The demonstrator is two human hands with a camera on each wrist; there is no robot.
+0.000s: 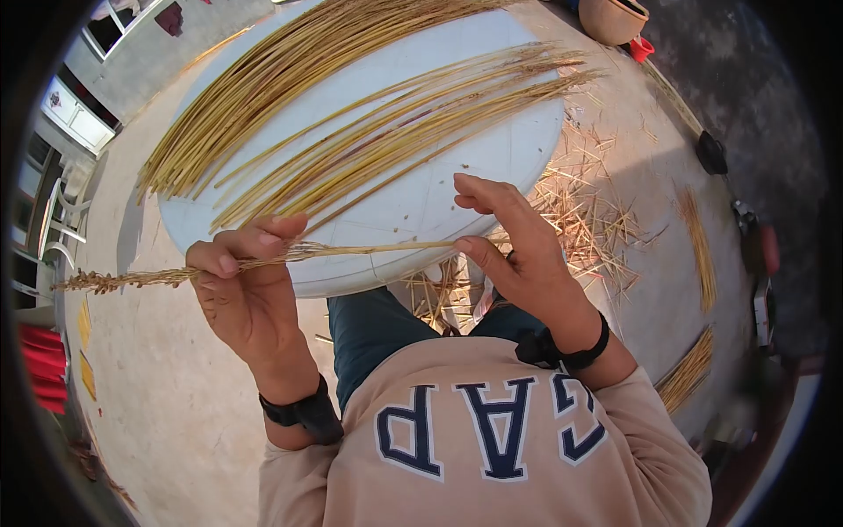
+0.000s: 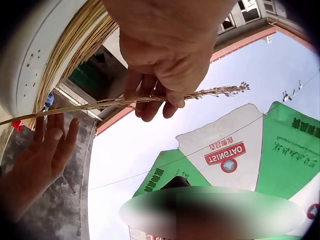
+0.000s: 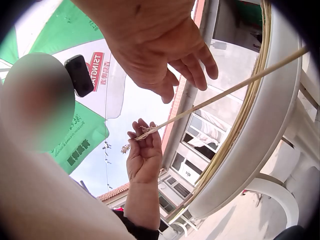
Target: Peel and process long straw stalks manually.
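The stalk runs across the near edge of the table, its brown seed head pointing to nine o'clock in the head view. The left hand holds it just behind the seed head, thumb and fingers curled round the stem. The right hand is at the stem's other end, toward three o'clock, its fingers loosely bent and clear of the stem in its own wrist view; its thumb is near the stem.

On the white table, a thick bundle of stalks lies toward eleven o'clock and a looser row of stalks toward twelve, both slanting up toward two o'clock. Small dark specks dot the surface.

On the floor, scattered broken straw lies toward two o'clock, with one small sheaf toward three and another sheaf toward four. A clay pot and a red container stand toward one o'clock, a white chair at nine. The wrist views show a green-and-white umbrella and buildings with windows.
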